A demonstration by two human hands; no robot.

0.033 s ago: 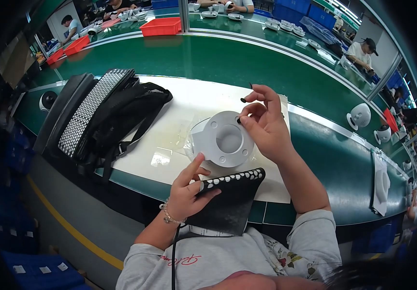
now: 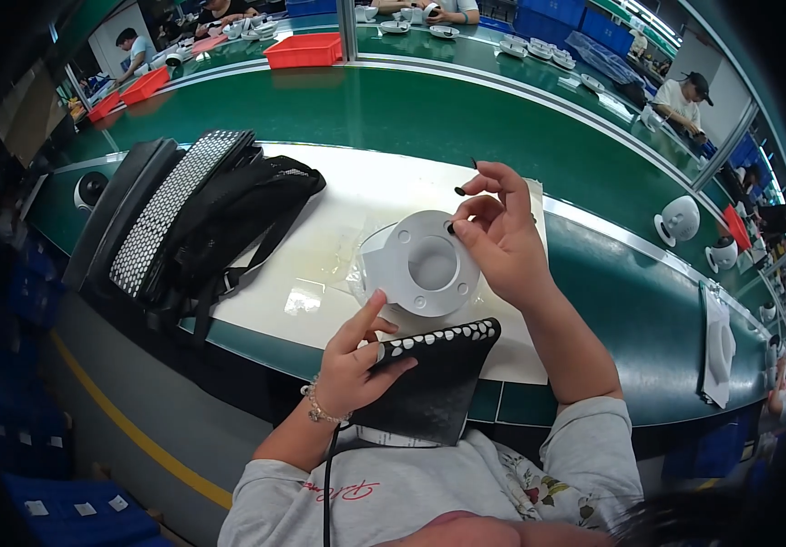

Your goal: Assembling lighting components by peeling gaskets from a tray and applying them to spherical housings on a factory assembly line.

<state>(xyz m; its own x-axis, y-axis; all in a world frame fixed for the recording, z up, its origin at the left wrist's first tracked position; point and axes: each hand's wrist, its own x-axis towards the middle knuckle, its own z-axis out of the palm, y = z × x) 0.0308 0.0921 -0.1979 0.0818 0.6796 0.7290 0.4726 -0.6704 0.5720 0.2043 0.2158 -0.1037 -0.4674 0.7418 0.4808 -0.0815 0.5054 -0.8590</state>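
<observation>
A white plastic camera-like housing with a round, ring-shaped base facing up sits on the cream mat, with clear plastic film around it. Shallow round recesses dot its ring. My right hand is at the upper right of the ring, its thumb and forefinger closed at a small black round pad on the rim. More black pads cling to its other fingertips. Below the housing, my left hand grips a black sheet edged with white dots, while its forefinger touches the housing's lower left side.
Black sheets with white dots and a black mesh bag are heaped left on the cream mat. White round-headed devices stand to the right. Red bins and co-workers are beyond the green bench.
</observation>
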